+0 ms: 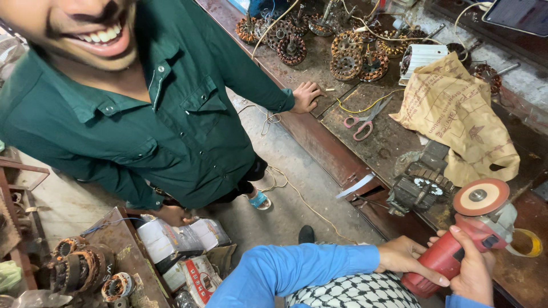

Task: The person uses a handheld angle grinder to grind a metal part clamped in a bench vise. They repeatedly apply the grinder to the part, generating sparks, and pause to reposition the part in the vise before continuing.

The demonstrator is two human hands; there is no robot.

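hands (439, 262) grip red grinder (468, 234) over rusty cluttered workbench (377, 142).

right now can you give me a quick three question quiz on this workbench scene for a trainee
1. True or false: both of the wearer's hands, the left hand and the right hand, grip the red angle grinder.
2. Which lies on the bench between the co-worker's hand and the brown paper bag? A) pink-handled scissors B) a hammer C) a paint brush
3. Fill in: the grinder's disc faces ____, towards the camera.

Key: 1 true; 2 A; 3 up
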